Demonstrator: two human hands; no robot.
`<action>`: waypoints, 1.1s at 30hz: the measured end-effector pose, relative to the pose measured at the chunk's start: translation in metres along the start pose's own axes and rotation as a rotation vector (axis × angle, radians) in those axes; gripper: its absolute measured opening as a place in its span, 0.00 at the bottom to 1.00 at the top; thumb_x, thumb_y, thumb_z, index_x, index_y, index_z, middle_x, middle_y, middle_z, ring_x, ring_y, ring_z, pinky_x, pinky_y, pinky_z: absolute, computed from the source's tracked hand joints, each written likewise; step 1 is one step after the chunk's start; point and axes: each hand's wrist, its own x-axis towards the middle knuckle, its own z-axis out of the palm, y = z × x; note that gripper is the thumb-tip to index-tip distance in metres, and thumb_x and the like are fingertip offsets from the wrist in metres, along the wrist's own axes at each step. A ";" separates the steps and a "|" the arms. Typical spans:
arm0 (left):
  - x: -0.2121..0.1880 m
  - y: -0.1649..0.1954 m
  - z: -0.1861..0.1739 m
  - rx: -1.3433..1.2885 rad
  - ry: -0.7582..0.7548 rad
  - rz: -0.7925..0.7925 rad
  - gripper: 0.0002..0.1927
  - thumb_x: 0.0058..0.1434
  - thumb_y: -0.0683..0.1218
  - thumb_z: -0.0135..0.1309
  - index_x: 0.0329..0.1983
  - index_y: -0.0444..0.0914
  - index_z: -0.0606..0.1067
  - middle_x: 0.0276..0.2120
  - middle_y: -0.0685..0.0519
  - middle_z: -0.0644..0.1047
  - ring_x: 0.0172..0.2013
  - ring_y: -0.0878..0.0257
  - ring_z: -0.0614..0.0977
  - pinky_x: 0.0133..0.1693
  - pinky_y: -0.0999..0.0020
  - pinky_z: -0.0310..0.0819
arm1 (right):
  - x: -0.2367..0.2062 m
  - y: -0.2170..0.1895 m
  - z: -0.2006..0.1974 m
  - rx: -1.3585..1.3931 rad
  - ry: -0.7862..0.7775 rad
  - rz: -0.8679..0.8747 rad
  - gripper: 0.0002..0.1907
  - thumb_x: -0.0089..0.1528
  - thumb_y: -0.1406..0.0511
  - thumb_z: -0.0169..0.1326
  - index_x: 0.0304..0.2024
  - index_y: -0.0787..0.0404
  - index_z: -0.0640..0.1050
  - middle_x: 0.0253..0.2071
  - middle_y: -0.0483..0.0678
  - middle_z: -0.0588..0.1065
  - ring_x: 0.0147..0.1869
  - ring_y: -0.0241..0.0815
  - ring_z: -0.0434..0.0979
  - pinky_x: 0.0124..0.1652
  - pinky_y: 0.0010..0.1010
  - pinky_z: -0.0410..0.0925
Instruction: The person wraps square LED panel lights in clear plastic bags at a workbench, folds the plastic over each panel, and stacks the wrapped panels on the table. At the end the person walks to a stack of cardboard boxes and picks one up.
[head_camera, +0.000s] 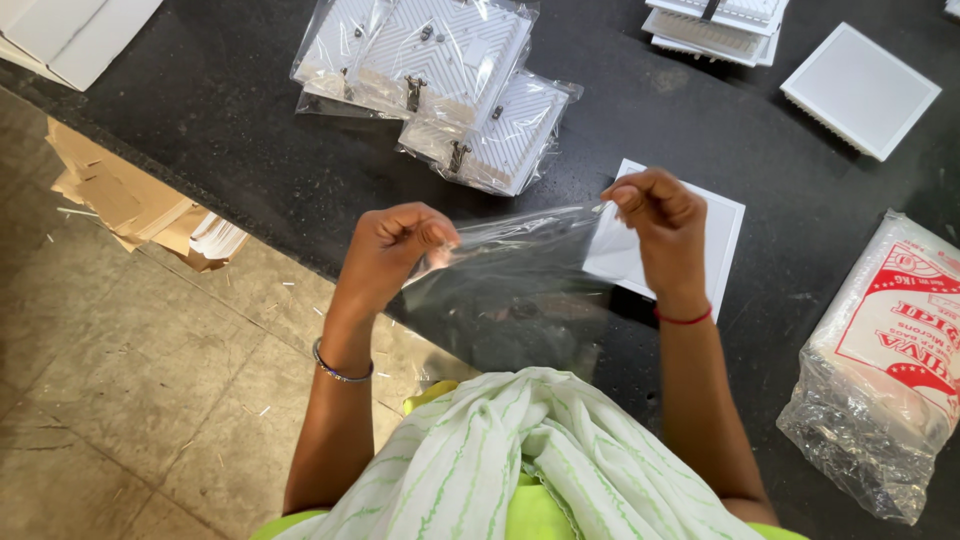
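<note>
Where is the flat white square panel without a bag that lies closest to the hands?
In the head view, the flat white square panel lies on the black counter, right of centre, just behind the right hand and partly covered by the clear plastic bag.

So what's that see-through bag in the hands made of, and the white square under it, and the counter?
The bag looks like thin clear plastic film: glossy, wrinkled, the counter showing through. The left hand and right hand pinch its top edge. The white square panel seems matte moulded plastic, though painted metal is possible. The counter looks like polished dark speckled stone.
</note>
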 end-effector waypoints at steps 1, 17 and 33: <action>-0.002 0.003 -0.004 0.036 -0.036 -0.004 0.11 0.72 0.45 0.56 0.37 0.34 0.82 0.31 0.54 0.81 0.31 0.72 0.78 0.35 0.76 0.72 | 0.004 -0.004 -0.004 -0.024 -0.049 -0.031 0.03 0.70 0.69 0.59 0.41 0.63 0.81 0.38 0.41 0.79 0.38 0.27 0.70 0.40 0.20 0.67; -0.015 0.128 0.044 1.079 0.275 0.402 0.25 0.60 0.25 0.49 0.57 0.36 0.78 0.60 0.46 0.69 0.43 0.54 0.72 0.39 0.65 0.74 | 0.000 -0.103 -0.008 -0.893 0.144 -0.785 0.14 0.69 0.77 0.60 0.48 0.52 0.86 0.43 0.45 0.76 0.50 0.42 0.69 0.50 0.35 0.63; -0.059 0.041 0.149 0.782 -0.051 0.249 0.34 0.57 0.32 0.47 0.70 0.36 0.68 0.72 0.55 0.64 0.49 0.53 0.80 0.51 0.62 0.77 | -0.152 -0.102 -0.014 -0.742 -0.098 -0.082 0.20 0.61 0.78 0.50 0.50 0.58 0.82 0.58 0.44 0.77 0.62 0.49 0.79 0.57 0.38 0.72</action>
